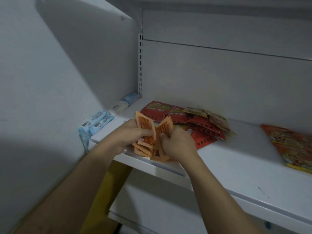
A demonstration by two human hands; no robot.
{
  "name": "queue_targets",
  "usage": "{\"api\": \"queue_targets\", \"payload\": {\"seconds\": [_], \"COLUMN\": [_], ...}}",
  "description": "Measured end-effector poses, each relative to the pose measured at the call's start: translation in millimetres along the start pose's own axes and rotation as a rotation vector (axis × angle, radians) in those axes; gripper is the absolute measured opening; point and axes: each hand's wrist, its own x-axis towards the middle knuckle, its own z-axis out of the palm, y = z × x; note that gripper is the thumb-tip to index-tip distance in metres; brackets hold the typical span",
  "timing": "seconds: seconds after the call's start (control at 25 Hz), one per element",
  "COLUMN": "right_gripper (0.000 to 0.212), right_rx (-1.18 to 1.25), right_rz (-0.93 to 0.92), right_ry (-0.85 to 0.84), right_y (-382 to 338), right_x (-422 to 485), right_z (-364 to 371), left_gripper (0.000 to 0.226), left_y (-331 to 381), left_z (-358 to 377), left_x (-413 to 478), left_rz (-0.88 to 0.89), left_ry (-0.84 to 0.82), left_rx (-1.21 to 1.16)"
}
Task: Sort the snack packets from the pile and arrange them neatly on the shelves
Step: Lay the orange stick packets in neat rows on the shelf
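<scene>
Light: dim, cool, grey-blue throughout. Brightest area: a pale band across the left wall (42, 81). Shadows: dark wedge on the side panel (94, 53); soft shade low on that wall; murky back panel (219, 78). Sharpest zone: centre, with left hand (135, 134), right hand (177, 144) and the orange packets (146, 127) they grip. Blur: smeared yellow-red packet (292, 149) at right edge. Distortion: shelf (236, 169) lines bow toward the borders. Noise: blotchy compression in dark parts.

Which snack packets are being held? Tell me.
The small pale-orange packets with zigzag edges, gripped by both the left hand and right hand at the front edge of the white shelf; the flat red packets behind lie loose, untouched.
</scene>
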Motion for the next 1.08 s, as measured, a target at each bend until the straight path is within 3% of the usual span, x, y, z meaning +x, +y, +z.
{"api": "queue_targets", "payload": {"seconds": [0.16, 0.28, 0.48, 0.6, 0.64, 0.8, 1.08], "right_gripper": [0.016, 0.013, 0.027, 0.050, 0.053, 0.031, 0.031], "right_rx": [0.583, 0.781, 0.957, 1.104, 1.104, 0.957, 0.630], "right_rz": [0.115, 0.133, -0.016, -0.097, -0.115, -0.171, -0.057], "right_ry": [-0.034, -0.059, 0.354, 0.442, 0.429, 0.412, 0.571], "right_y": [6.0, 6.1, 7.9, 17.4, 21.4, 50.3, 147.0], "right_x": [9.8, 10.6, 14.8, 18.2, 17.6, -1.4, -68.8], "right_z": [10.1, 9.7, -14.5, -37.9, -43.7, -60.6, -122.1], "left_gripper": [0.014, 0.016, 0.018, 0.029, 0.034, 0.042, 0.045], "left_y": [-6.3, -14.7, -9.7, 0.2, 4.6, 23.9, 46.4], "left_z": [-0.1, -0.9, 6.8, 20.1, 27.8, 72.6, 186.2], "left_x": [1.0, 0.7, 7.7, 18.1, 20.7, 17.4, 2.2], "left_rz": [0.006, 0.031, 0.144, 0.216, 0.245, 0.399, 0.490], "left_ry": [0.015, 0.043, 0.105, 0.149, 0.140, 0.045, -0.132], "left_rx": [-0.043, -0.150, -0.413, -0.495, -0.502, -0.421, -0.210]}}
